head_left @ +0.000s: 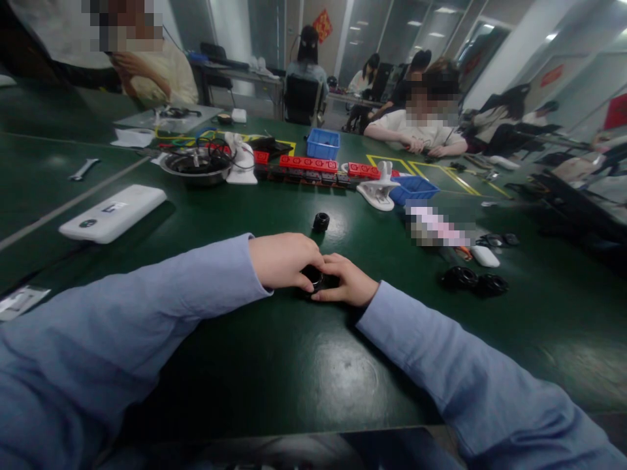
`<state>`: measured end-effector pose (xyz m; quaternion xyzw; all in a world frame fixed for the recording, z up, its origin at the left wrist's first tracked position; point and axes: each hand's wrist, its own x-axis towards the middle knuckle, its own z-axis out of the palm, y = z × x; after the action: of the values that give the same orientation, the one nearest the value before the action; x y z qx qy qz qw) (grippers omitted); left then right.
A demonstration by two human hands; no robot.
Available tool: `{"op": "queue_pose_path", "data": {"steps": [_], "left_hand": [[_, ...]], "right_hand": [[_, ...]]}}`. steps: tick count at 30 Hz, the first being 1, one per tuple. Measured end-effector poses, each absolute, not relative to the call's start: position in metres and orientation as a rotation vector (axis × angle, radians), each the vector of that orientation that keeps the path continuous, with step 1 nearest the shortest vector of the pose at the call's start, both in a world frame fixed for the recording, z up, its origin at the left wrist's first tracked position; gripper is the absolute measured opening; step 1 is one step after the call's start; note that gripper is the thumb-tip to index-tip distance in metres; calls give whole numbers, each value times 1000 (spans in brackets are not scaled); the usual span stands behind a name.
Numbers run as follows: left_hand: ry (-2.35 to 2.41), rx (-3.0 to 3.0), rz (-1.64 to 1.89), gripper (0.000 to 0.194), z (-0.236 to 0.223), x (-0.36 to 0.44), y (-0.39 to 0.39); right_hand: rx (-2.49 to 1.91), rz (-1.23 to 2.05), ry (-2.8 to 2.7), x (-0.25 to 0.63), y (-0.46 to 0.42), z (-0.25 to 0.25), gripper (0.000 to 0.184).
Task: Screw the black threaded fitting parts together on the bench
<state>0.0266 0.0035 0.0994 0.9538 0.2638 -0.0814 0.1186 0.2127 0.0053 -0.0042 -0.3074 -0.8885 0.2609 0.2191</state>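
Observation:
Near the middle of the green table, both hands meet around a black round part with a shiny rim. My left hand reaches over it from the left, thumb and fingers closed on its side. From the right, my right hand grips the same part between thumb and fingers, and the fingertips of the two hands touch. Most of the part is hidden by the fingers. A small black ribbed cylinder stands on the table just beyond them.
Two black ribbed round parts and a white case lie to the right. A white power bank and wrench are left. Behind stand a metal bowl, red blocks, blue baskets and a white clamp. People sit beyond.

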Motion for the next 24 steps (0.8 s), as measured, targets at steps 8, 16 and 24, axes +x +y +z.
{"op": "queue_pose_path", "data": {"steps": [8, 16, 24], "left_hand": [[1065, 2841, -311, 27, 101, 35, -13], [1306, 2965, -380, 35, 94, 44, -30], [1338, 2967, -417, 46, 97, 44, -24]], "right_hand": [[-854, 672, -2454, 213, 5, -7, 43], [-858, 641, -2452, 211, 3, -3, 39], [-854, 645, -2442, 211, 5, -6, 40]]}}
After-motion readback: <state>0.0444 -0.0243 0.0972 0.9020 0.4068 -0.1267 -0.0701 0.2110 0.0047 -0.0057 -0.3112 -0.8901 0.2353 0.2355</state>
